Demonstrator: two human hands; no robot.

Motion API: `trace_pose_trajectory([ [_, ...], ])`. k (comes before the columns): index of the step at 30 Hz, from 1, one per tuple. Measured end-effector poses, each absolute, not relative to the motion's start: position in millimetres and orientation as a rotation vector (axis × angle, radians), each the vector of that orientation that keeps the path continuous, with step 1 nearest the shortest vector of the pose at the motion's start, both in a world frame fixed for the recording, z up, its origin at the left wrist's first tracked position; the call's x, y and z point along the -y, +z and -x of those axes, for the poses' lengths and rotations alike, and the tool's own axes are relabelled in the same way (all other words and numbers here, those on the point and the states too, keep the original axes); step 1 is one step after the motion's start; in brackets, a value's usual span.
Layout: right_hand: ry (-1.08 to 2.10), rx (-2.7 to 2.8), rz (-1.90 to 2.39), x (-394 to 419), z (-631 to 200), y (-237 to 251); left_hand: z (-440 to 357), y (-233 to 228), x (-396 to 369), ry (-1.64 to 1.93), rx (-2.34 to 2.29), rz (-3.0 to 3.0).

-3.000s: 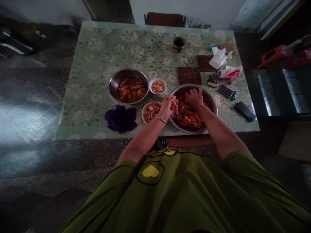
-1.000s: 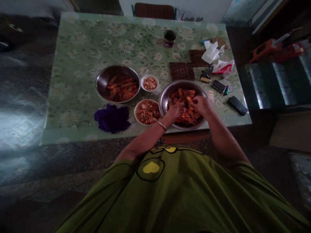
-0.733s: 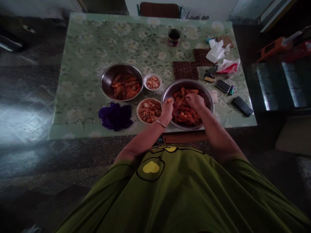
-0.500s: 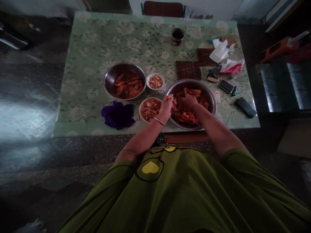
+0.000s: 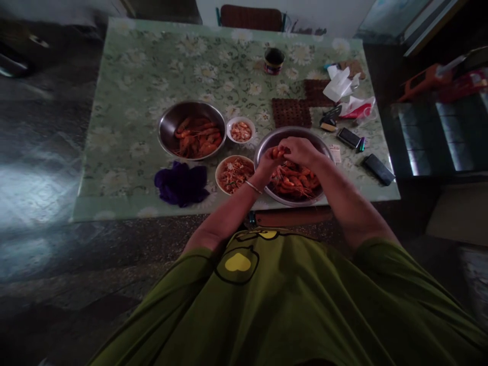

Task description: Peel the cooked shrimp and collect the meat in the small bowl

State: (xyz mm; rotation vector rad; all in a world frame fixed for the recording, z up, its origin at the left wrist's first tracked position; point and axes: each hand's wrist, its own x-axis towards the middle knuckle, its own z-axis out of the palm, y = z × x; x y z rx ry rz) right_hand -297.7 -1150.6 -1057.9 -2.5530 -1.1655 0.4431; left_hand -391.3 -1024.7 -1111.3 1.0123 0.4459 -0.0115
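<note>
Above the right metal bowl, my left hand and my right hand meet, both closed on one orange shrimp. Whole cooked shrimp fill the bowl beneath them. Just left of my left hand is a bowl of shells and heads. Behind that stands a small white bowl of peeled shrimp meat. Farther left, another metal bowl holds more whole shrimp. My fingers partly cover the shrimp between them.
A crumpled purple cloth lies at the front left. An open can stands at the back. Woven brown mats, white tissue, a phone and small items lie to the right. A chair is beyond the table.
My right hand has risen out of the shrimp in the right bowl and moved left to meet my left hand. Both hands now grip a shrimp together. The view has shifted slightly.
</note>
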Motion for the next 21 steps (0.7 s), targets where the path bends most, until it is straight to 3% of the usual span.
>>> trace_pose_trajectory([
  [4, 0.406, 0.821, 2.631, 1137, 291, -1085, 395, -1112, 1014, 0.088, -0.61, -1.019],
  [8, 0.75, 0.578, 2.947, 1121, 297, -1114, 403, -1110, 1002, 0.151, -0.635, -0.979],
  [11, 0.825, 0.559, 3.017, 1108, 306, -1127, 406, -1108, 998, 0.11, -0.589, -0.887],
  [21, 0.513, 0.325, 2.485, 1166, 294, -1105, 394, -1097, 1003, 0.07, -0.673, -0.653],
])
